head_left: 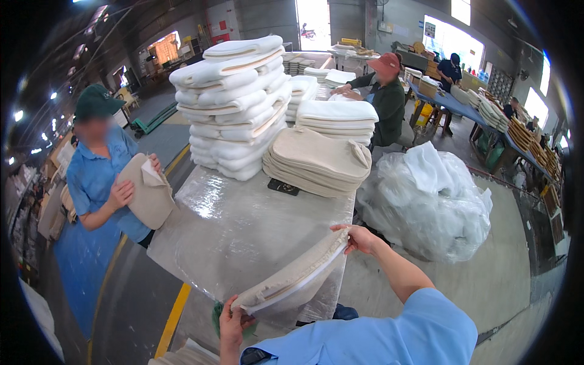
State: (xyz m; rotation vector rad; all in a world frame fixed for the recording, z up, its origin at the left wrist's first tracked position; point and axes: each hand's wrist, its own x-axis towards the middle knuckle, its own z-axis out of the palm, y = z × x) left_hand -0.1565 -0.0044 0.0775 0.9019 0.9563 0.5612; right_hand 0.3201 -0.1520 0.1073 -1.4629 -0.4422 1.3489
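A beige fabric cushion cover (298, 267) with a white zipper along its edge is stretched between my hands over the near end of the table. My left hand (233, 322) grips its lower left end. At the upper right end, my right hand (359, 238) pinches the other corner. The cover hangs on edge, zipper side toward me. Beyond it, a stack of beige cushion covers (313, 161) lies on the table, with a tall pile of folded white padding (234, 115) to its left.
The plastic-wrapped table (213, 207) spreads before me. At left, a co-worker (106, 164) in a blue shirt holds a beige cover (146, 194). Another person (386, 100) in a red cap works across the table. A large plastic-wrapped white bundle (426, 207) stands on the floor at right.
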